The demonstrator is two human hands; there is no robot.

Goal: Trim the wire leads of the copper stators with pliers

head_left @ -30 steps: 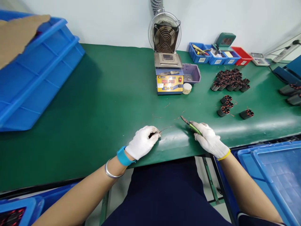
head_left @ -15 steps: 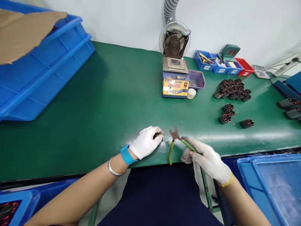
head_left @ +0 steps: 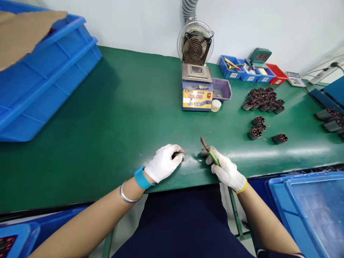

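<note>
Green matting (head_left: 120,118) is covering a long workbench set against a pale wall. Near its front edge, the left hand (head_left: 163,163), in a white knit glove, is lying curled on the mat and pinching a small dark wound part (head_left: 177,154) whose thin copper wire (head_left: 188,148) is trailing to the right. Just beside it, the right hand (head_left: 224,169), gloved alike, is gripping green-handled cutting pliers (head_left: 208,149), their nose pointing up and left, close to the wire's end but apart from it. Farther back, a blue and yellow solder pot (head_left: 197,91) is sitting before a round wire-guarded fan (head_left: 195,44), and dark copper-wound stators (head_left: 262,100) are lying in a cluster at the right.
</note>
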